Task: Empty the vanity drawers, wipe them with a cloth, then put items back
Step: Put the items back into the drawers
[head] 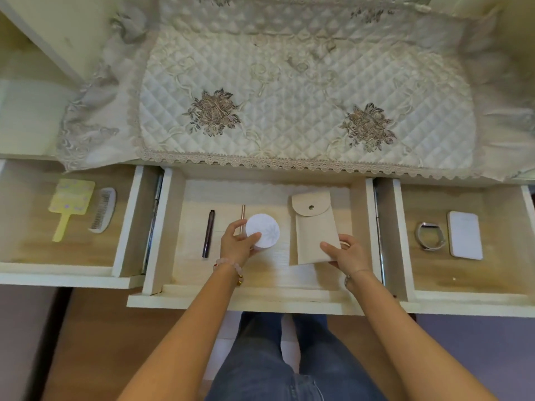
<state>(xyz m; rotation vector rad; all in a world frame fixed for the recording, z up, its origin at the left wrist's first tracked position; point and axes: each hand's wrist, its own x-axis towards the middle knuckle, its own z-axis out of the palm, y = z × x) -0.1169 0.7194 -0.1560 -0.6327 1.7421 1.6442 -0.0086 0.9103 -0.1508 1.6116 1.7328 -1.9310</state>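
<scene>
In the middle drawer (246,303), the left hand (236,244) grips the round white jar (265,231) from its near side, and the right hand (346,253) pinches the near right corner of the beige pouch (314,227). The jar stands at the centre of this drawer, between a dark pen (208,233) and the pouch. Behind the drawer lies a quilted cover (289,96).
</scene>
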